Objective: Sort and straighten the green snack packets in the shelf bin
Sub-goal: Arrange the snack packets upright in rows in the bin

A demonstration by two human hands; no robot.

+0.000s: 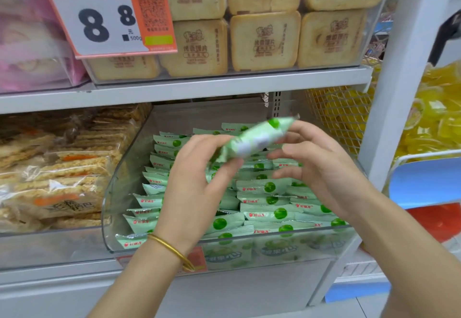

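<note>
Shop shelving fills the view, and on its lower shelf sits a clear bin (pixel 109 217) with a curved left wall. Above that bin I hold one green packet (pixel 254 140), tilted with its right end higher and blurred. My left hand (pixel 199 180) pinches its lower left end between thumb and fingers; a gold bangle (pixel 172 247) circles that wrist. My right hand (pixel 319 167) is beside the packet's right end with its fingers spread and loose, gripping nothing. I cannot tell through the blur whether the topmost fingertip touches the wrapper.

Under my hands the bin holds the other green packets (pixel 264 187). On the left they stand in an overlapping row running from near to far; on the right they lie flatter, stacked crosswise.

Left of it, another clear bin holds rice cracker packs (pixel 62 180) piled flat. Right of it, a wire basket (pixel 321 108) holds yellow jelly cups (pixel 344 113). On the shelf above, a clear bin holds square toasted biscuits (pixel 264 40) in two layers, with a price tag (pixel 104 15) at its left front. Pink packets (pixel 30 30) lie at the far left.
</note>
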